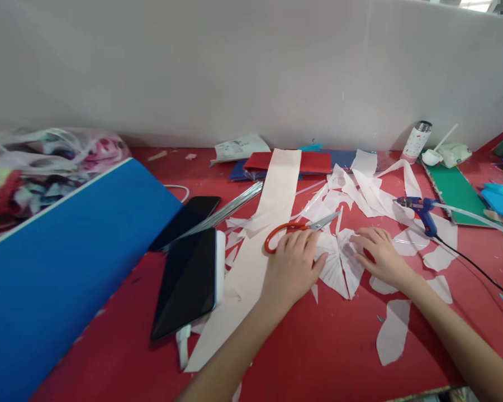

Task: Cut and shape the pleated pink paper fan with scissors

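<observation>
A pleated white paper piece (339,267), split by a dark line down its middle, lies on the red table (314,346). My left hand (295,262) rests at its left side, fingers apart, beside the orange-handled scissors (287,228), whose blades point up and right. On the right side of the paper is my right hand (379,254), its fingers spread and its fingertips near the pleats. Neither hand grips anything visible. White paper scraps (394,329) lie around them, and a long pale strip (251,268) runs beside my left hand.
A blue glue gun (422,215) with its cord lies right. A tablet (186,279), a phone (201,209) and a large blue board (75,257) are left. Behind stand a patterned bottle (417,142) and red folded sheets (314,162); a green board (456,192) lies right.
</observation>
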A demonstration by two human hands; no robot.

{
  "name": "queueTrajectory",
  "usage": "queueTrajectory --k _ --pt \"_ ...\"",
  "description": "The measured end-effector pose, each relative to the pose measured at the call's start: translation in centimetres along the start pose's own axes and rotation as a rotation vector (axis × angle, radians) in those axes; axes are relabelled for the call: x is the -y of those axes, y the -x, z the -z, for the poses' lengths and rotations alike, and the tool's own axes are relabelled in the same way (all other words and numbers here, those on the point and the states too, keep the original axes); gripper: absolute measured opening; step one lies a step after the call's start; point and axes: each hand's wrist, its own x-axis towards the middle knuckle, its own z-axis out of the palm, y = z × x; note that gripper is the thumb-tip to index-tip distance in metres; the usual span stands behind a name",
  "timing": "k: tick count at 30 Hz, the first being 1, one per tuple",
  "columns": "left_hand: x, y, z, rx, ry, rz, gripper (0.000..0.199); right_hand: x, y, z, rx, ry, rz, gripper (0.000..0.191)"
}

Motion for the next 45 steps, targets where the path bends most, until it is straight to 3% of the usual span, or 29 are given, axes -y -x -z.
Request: queueTrajectory --k 10,15,19,23,28,32,35,39,45 --pt "0.6 -0.2 -0.8 0.021 -0.066 0.053 0.044 0.7 -0.1 -0.4 -0.033 -0.054 0.037 0.021" --pt "0.5 -0.5 -0.7 0.044 -0.026 0.013 0.038 0.8 -0.2 -0.3 -0.045 -0.072 0.042 0.021" --pt "0.6 -0.7 -0.6 -0.005 0.119 0.071 0.027 0.6 -0.2 -0.4 -0.055 -0.083 0.037 0.021" --pt "0.8 -0.8 -0.1 -0.06 0.429 0.156 0.007 0.7 -0.3 -0.5 -0.063 -0.157 0.018 0.022" --pt "0.6 -0.7 1.2 0.054 0.864 0.344 0.015 2.2 -1.1 -0.2 -0.115 -0.417 -0.146 0.022" --pt "-0.5 -0.5 1.9 0.015 1.08 0.457 0.02 4.2 -2.7 -0.2 -0.109 -0.65 -0.353 0.022" --pt "-1.0 -0.3 2.0 -0.004 1.136 0.481 0.021 5.2 -3.9 -0.6 -0.086 -0.742 -0.403 0.029" --pt "-1.4 -0.2 2.0 0.05 1.205 0.392 0.021 5.9 -4.5 -1.0 -0.158 -0.705 -0.431 0.032" --pt "-2.6 -0.2 2.5 -0.006 1.006 0.454 0.031 6.9 -4.1 -1.1 -0.191 -0.653 -0.435 0.03"
